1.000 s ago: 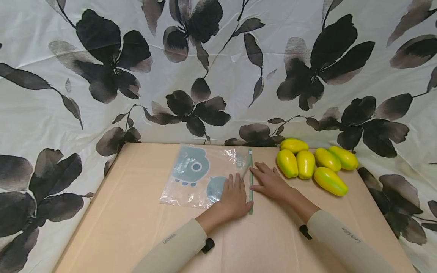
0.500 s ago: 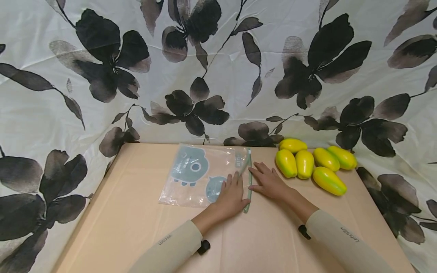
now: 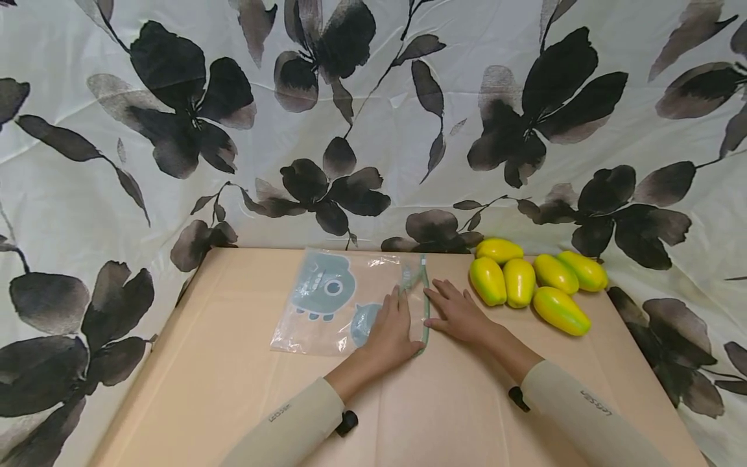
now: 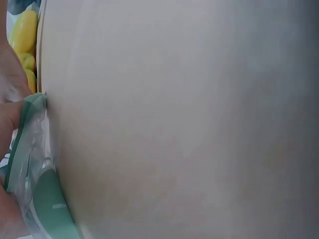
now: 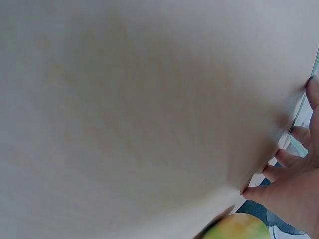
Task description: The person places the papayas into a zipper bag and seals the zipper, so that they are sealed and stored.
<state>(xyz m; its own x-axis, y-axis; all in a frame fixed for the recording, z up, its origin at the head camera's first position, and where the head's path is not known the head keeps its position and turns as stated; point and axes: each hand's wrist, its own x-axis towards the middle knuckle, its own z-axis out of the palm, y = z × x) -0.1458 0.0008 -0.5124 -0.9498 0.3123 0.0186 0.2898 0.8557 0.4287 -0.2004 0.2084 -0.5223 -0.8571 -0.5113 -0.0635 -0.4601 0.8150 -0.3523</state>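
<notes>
Both hands are down flat on the tan table, near the middle of its far edge, working the clear plastic zip bag printed with teal cartoon creatures. The left hand lies with fingers stretched out over the bag's right-hand part, thumb tucked against the green zip strip along the bag's right edge; the right hand lies spread and relaxed just beside that strip on its outer side, fingertips at it, gripping nothing. My read on the risk: the film is slick and the tabletop smooth, so a press that is off-line could make the whole bag skate toward the left edge, or buckle the strip, which already bows near the far edge. A right-hand sweep could also knock the cluster of five yellow-green plastic mangoes lying near the far right corner, and they would roll. The head view gives the full layout; the left wrist view alone shows the zip strip lifted and curled against the fingers. The right wrist view adds the fingertips at the strip, with one mango blurred below.
</notes>
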